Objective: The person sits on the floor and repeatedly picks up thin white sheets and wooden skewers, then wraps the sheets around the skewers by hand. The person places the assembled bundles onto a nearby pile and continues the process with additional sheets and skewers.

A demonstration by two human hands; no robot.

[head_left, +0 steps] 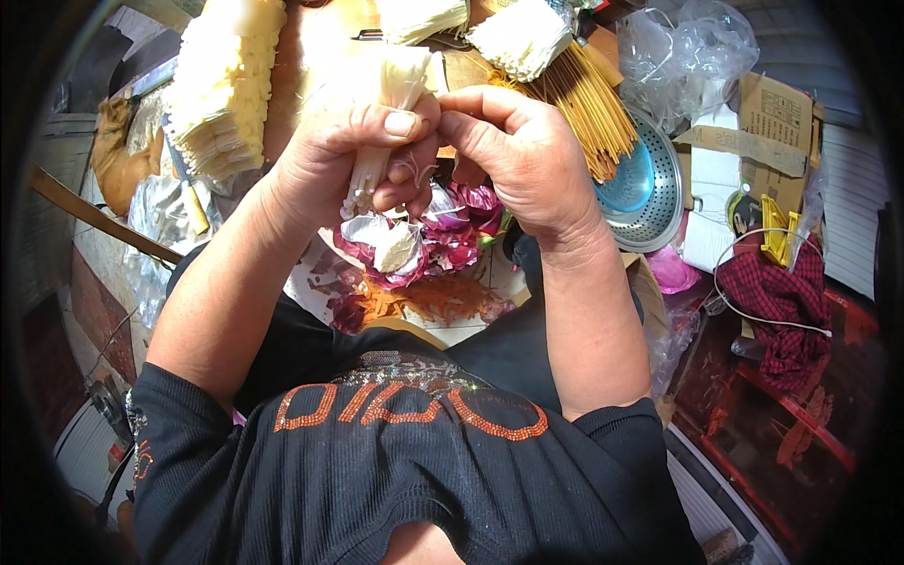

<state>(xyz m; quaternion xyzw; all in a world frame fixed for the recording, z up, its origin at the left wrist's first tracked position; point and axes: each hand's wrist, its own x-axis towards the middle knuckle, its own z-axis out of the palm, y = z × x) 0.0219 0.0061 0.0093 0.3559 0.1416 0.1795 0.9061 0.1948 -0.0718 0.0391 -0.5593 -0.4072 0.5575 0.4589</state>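
The person's black ribbed shirt (405,471) is occupying the foreground. Beyond it, orange vegetable shreds (405,299) are lying loose between the knees, and glossy purple-red leaves (466,209) are piling just behind them. A red-and-black checked cloth (796,325) is resting at the right, and a tiled floor (102,273) is showing at the left.

Above the leaves, the left hand (325,155) is closing firmly around a cream-white bundle of thin, mushroom-like stems (400,75). The bundle is standing roughly upright, small rounded caps showing at its lower end, its upper end glaring in sunlight. The right hand (527,146) is bringing thumb and forefinger together beside the left fingertips; whether they are gripping anything cannot be told.

Farther out, a perforated metal colander (669,184) is sitting near tan wooden skewers (593,113); behind, a brown bench (325,24) is extending in strong light.
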